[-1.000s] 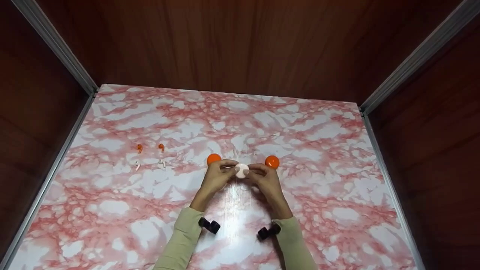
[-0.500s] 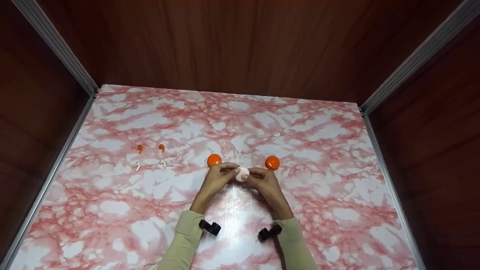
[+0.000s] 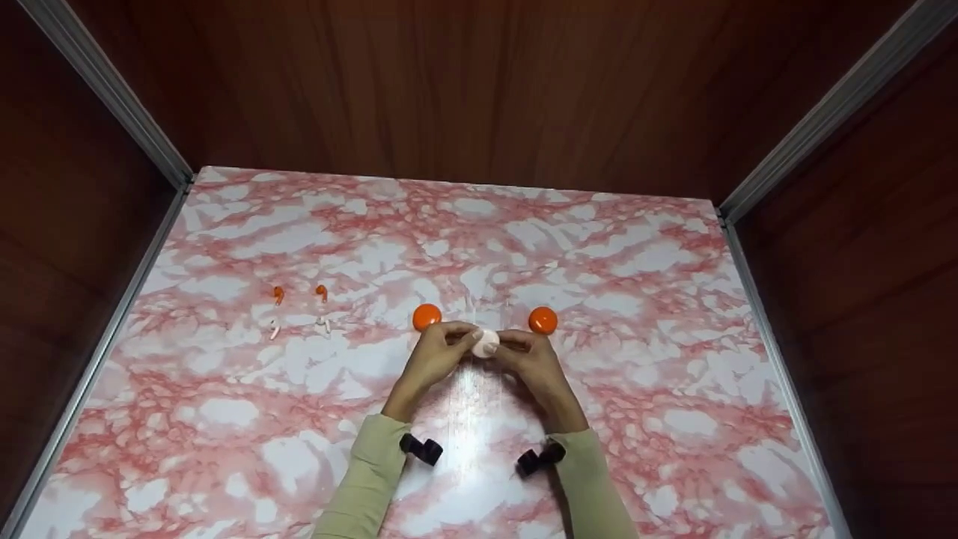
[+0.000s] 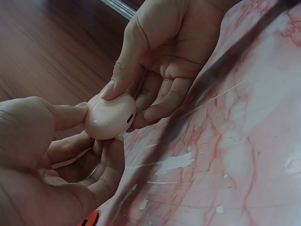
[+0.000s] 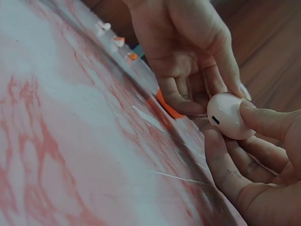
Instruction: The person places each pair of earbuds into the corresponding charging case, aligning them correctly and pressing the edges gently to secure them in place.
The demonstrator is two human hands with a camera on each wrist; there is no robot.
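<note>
Earbud charging case (image 4: 110,117), white, rounded: held above the counter (image 3: 673,359) between left hand (image 3: 434,353) and right hand (image 3: 535,365), neither nearer. Pinched at opposite edges by the fingers of both; dark slot (image 5: 216,120) turned toward the counter; long axis not discernible.

Both forearms (image 3: 365,468), sleeved in pale green fabric, angle inward toward each other; the bare left hand (image 3: 435,353) and the bare right hand (image 3: 533,361) nearly meet, each pinching with thumb (image 4: 70,116) against curled fingers (image 4: 112,167).
</note>
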